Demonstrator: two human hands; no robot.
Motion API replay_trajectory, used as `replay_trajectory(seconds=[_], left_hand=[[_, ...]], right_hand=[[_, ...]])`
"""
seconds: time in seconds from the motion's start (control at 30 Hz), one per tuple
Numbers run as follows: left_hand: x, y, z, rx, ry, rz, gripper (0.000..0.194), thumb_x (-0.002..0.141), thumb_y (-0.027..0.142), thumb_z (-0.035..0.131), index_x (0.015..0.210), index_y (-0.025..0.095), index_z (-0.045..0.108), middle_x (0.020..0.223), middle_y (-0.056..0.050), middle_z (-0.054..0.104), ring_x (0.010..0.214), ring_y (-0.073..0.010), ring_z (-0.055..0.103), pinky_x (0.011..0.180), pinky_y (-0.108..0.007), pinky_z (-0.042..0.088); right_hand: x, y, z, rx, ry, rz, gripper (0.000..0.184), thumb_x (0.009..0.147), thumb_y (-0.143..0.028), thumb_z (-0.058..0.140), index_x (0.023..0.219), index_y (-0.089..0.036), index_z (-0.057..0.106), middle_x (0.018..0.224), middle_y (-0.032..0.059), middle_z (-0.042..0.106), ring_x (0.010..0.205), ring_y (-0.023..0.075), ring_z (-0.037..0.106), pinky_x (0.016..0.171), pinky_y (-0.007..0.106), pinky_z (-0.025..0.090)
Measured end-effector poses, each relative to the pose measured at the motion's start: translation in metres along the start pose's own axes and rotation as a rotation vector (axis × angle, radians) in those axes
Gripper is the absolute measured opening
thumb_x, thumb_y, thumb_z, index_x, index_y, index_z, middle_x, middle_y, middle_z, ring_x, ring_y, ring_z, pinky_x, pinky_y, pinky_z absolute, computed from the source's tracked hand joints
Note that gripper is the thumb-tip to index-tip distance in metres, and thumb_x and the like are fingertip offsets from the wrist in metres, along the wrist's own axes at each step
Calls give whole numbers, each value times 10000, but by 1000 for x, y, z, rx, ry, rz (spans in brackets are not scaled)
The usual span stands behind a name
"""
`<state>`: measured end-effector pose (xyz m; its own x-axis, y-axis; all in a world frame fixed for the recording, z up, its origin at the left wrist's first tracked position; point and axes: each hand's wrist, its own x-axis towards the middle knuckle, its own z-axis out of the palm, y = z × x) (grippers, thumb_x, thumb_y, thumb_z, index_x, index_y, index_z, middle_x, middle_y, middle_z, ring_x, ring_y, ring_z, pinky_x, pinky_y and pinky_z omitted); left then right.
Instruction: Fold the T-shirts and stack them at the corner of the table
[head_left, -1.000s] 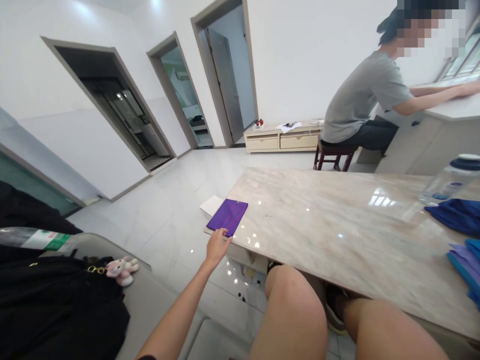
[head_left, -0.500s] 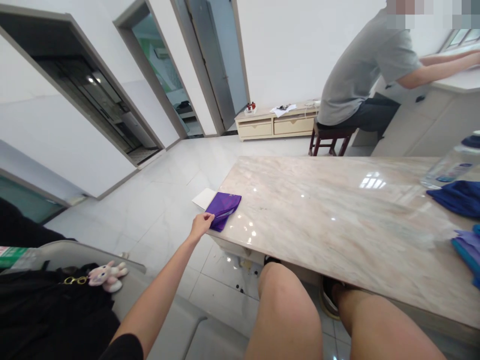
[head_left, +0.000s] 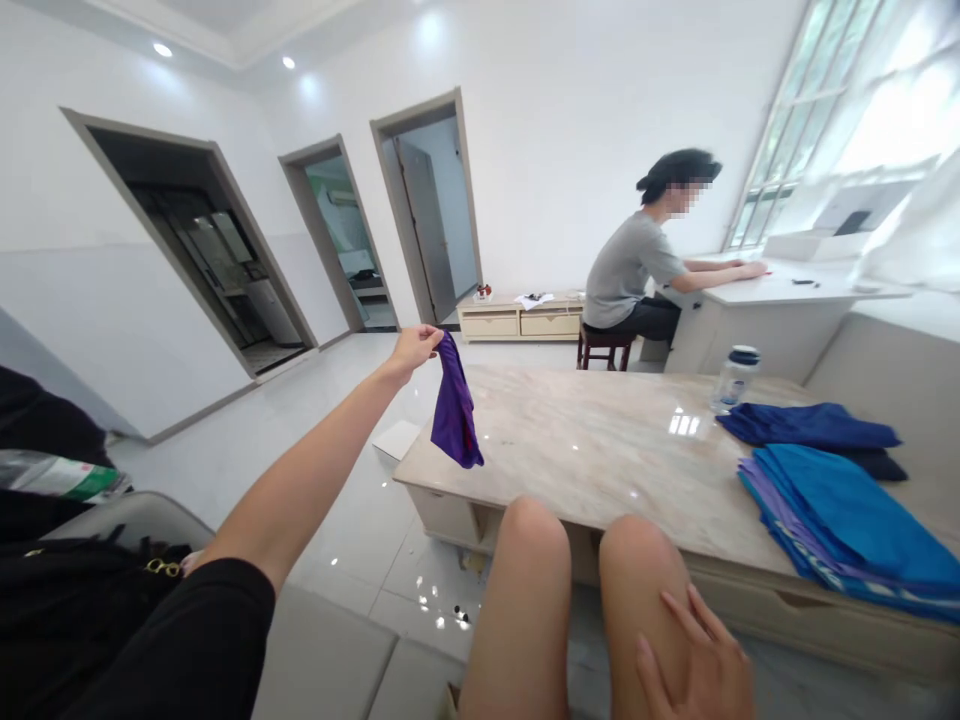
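Observation:
My left hand [head_left: 417, 350] pinches a folded purple cloth [head_left: 454, 410] by its upper end. The cloth hangs down at the left end of the marble-topped table [head_left: 570, 430]; whether its lower corner touches the tabletop I cannot tell. My right hand [head_left: 701, 655] rests on my right leg with the fingers spread and nothing in it. On the table's right side lies a stack of folded blue and lilac cloths [head_left: 847, 510]. Behind that stack is a dark blue cloth [head_left: 810, 424].
A clear water bottle [head_left: 735, 380] stands beside the dark blue cloth. Behind the table a person [head_left: 630, 265] sits on a stool at a white counter [head_left: 780, 285]. A low cabinet [head_left: 517, 322] lines the wall. At my left are a black bag [head_left: 82, 610] and a grey seat.
My left hand has lifted the purple cloth off the table's left corner, so it now hangs. My right hand has come into view on my leg. The view has tilted up and turned right.

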<state>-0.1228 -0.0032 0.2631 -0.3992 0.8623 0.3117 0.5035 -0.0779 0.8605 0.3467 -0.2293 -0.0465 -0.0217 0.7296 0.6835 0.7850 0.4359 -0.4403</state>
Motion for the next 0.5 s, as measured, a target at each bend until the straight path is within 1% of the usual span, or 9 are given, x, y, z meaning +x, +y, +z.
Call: replay_trajectory(seconds=[0.03,0.1,0.17,0.23,0.27,0.3,0.33,0.4,0.5], left_hand=[[-2,25,3,-53,-19,20,270,917,415,823,906,166,721,901,-59,781,826,-157,697,844,-318,572],[-10,71,10,-145,-66,42,280,910,395,857,908,153,716,874,-56,769,810,-152,699,885,-350,586],[-23,111,17,-195,-128,58,289,912,391,869,909,143,719,864,-58,763,799,-149,703,913,-377,595],[-41,143,26,-216,-192,78,292,923,398,862,909,141,725,875,-64,764,804,-153,711,924,-391,602],[-51,156,30,-224,-225,85,297,925,408,859,907,142,728,879,-66,765,812,-159,717,927,-395,605],[-61,167,34,-231,-258,88,308,923,423,860,902,145,731,879,-67,766,818,-166,722,927,-398,608],[-72,175,38,-234,-290,88,322,915,442,865,898,148,734,876,-69,768,822,-172,725,925,-399,610],[-93,188,46,-234,-362,94,361,886,488,884,894,154,746,876,-73,777,829,-179,727,916,-394,613],[-124,195,60,-227,-489,127,448,814,573,918,889,162,756,883,-76,787,830,-176,709,893,-372,611]], right_hand=[[5,-7,-2,30,17,12,531,1034,-503,567,1430,-150,599,1490,259,598,1304,444,621,1079,640,505],[22,-25,-10,118,21,46,454,1055,-477,539,1372,-167,637,1448,227,637,1319,402,613,1105,612,493],[52,-45,-24,266,-28,55,346,1054,-436,531,1249,-203,696,1314,170,724,1243,348,663,1083,547,525],[91,-64,-40,429,-155,84,266,1047,-405,533,1079,-225,726,1091,121,789,1026,296,734,955,460,582],[112,-73,-48,498,-200,115,257,1038,-397,535,1014,-228,728,959,96,793,879,271,740,848,421,595],[134,-82,-56,556,-214,140,253,1027,-397,545,998,-227,730,883,78,786,775,250,727,756,390,588],[156,-90,-64,596,-196,142,243,1012,-396,562,1002,-224,735,867,71,785,730,236,715,706,368,576],[196,-106,-76,622,-94,116,246,997,-397,590,1050,-214,745,929,79,799,778,230,725,727,355,575],[245,-127,-88,611,18,78,339,983,-449,662,1180,-186,742,1047,108,804,918,242,731,875,380,586]])
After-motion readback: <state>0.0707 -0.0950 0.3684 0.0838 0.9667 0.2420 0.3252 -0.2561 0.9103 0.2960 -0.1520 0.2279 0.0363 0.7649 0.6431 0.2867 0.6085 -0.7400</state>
